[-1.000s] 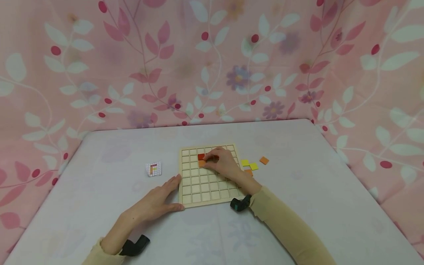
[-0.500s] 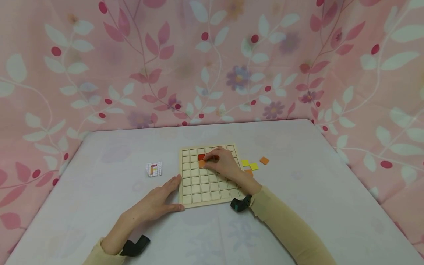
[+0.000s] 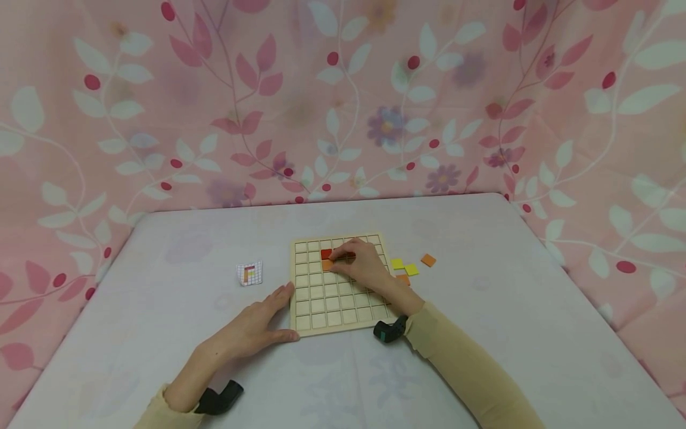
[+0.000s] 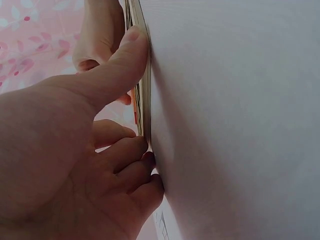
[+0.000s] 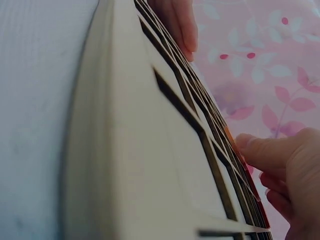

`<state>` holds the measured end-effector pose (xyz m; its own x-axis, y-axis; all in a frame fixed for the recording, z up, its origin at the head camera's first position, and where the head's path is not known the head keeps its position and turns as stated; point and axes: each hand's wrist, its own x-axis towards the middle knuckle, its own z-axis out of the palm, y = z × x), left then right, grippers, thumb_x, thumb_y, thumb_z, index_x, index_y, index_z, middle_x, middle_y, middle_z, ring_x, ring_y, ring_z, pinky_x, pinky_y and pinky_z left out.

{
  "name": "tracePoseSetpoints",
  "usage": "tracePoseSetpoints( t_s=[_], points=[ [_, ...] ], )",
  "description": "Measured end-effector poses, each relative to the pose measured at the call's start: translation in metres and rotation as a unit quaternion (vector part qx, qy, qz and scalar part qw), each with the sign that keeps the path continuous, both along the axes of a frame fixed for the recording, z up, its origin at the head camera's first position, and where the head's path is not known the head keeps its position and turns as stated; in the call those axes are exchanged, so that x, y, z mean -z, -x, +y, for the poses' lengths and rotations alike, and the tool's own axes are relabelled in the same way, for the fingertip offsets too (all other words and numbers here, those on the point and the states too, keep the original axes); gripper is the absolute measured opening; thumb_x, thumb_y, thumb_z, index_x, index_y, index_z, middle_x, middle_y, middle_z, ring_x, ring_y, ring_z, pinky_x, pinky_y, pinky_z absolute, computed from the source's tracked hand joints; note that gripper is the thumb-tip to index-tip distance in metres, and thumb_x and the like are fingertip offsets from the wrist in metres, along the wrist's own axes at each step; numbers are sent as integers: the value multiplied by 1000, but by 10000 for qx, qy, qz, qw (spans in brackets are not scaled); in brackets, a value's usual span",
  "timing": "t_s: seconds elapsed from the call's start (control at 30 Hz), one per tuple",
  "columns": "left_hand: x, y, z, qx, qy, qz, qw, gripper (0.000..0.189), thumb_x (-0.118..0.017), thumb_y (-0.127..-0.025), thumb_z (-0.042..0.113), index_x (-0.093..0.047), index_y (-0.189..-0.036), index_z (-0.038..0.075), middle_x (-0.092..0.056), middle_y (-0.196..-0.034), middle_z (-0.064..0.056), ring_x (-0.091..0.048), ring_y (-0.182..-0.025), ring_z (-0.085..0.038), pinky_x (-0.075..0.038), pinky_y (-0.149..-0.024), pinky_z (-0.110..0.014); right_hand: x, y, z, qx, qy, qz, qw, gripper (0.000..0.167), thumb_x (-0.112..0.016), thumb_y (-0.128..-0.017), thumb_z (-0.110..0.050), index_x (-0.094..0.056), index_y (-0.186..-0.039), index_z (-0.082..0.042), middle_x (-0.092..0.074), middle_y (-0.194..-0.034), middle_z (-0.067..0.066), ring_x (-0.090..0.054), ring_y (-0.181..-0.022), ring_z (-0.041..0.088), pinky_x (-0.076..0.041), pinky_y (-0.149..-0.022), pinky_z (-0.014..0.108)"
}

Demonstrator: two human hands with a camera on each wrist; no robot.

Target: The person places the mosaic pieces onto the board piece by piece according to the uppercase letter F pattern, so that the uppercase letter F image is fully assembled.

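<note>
Both hands unmoved vs 1 s ago. R hand (image 3: pixel 362 264) pinching 1 orange tile (image 3: pixel 326 266) on 1 grid board (image 3: pixel 331 291); L hand (image 3: pixel 250 330), fingers extended, touching its edge. Counter (image 3: pixel 498 286), R side: 2 yellow tiles (image 3: pixel 411 270), 2 loose orange (image 3: pixel 428 260).

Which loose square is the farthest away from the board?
The orange tile at the far right, lying all alone. The two yellow tiles and the other orange tile lie bunched nearer the board.
</note>
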<state>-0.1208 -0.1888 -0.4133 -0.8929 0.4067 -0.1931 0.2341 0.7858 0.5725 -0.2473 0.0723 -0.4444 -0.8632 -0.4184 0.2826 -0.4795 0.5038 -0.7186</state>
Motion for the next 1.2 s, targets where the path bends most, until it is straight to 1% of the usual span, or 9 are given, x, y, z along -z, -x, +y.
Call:
tracePoseSetpoints(
  t_s=[0.27, 0.4, 0.73, 0.77, 0.87, 0.93, 1.0, 1.1, 1.2],
  points=[
    [2, -1, 1, 3, -19, 38, 10000, 101, -77, -83, 48, -24, -158, 5, -25, -164, -14, -23, -152, -34, -24, -116, -64, -30, 2, 22, -44, 171, -277, 9995, 23, -83, -83, -24, -78, -102, -13, -71, -104, -1, -61, -109, 20, -49, -99, 48],
    [2, -1, 1, -48, -19, 44, 10000, 102, -78, -83, 47, -25, -158, 6, -26, -164, -14, -23, -152, -34, -25, -117, -62, -37, 4, 44, 119, 186, -569, 9981, 23, -83, -83, -27, -79, -102, -16, -68, -108, -4, -59, -113, 21, -45, -103, 52],
    [0, -1, 0, -55, -19, -47, 10000, 101, -78, -83, 47, -24, -159, 8, -25, -164, -12, -22, -152, -33, -24, -116, -64, -36, 7, 111, 529, 28, -605, 9968, 24, -84, -81, -32, -78, -102, -21, -70, -109, -4, -60, -115, 21, -41, -108, 51],
    [-1, -1, 1, -48, -19, -44, 10000, 101, -78, -83, 47, -24, -159, 8, -25, -164, -12, -22, -152, -33, -23, -116, -65, -35, 7, 117, 554, -34, -609, 9966, 25, -84, -82, -34, -78, -102, -22, -70, -110, -4, -60, -116, 22, -41, -107, 51],
    [-1, 0, 1, -26, -23, -31, 10000, 101, -78, -83, 47, -24, -159, 8, -25, -164, -13, -22, -152, -33, -24, -116, -64, -35, 5, 136, 681, -216, -679, 9951, 26, -82, -82, -39, -77, -104, -26, -69, -113, -6, -59, -112, 24, -50, -92, 49],
    [-1, 0, 1, -19, -19, -32, 10000, 101, -78, -83, 47, -24, -159, 8, -25, -164, -12, -22, -152, -33, -24, -116, -64, -35, 4, 146, 760, -300, -704, 9942, 28, -81, -82, -43, -77, -106, -27, -68, -115, -6, -59, -113, 24, -50, -91, 49],
    [-1, 0, 0, -17, -9, -28, 10000, 101, -78, -83, 47, -24, -159, 8, -25, -164, -12, -22, -152, -33, -24, -116, -63, -34, 3, 156, 849, -307, -760, 9930, 29, -81, -82, -44, -77, -106, -28, -67, -116, -6, -58, -115, 24, -50, -93, 50],
    [0, 0, 0, -7, 11, -8, 10000, 101, -78, -83, 48, -24, -159, 8, -25, -164, -12, -22, -152, -32, -24, -116, -63, -33, 1, 170, 913, -302, -765, 9924, 28, -81, -83, -42, -77, -107, -27, -68, -117, -4, -56, -120, 23, -40, -107, 53],
    [0, 0, -1, -3, 40, 15, 10000, 101, -78, -83, 48, -24, -159, 8, -25, -164, -12, -22, -152, -32, -25, -117, -63, -32, -1, 182, 956, -288, -774, 9920, 25, -80, -85, -36, -77, -107, -25, -69, -117, -1, -56, -120, 25, -38, -108, 56]
  ],
)
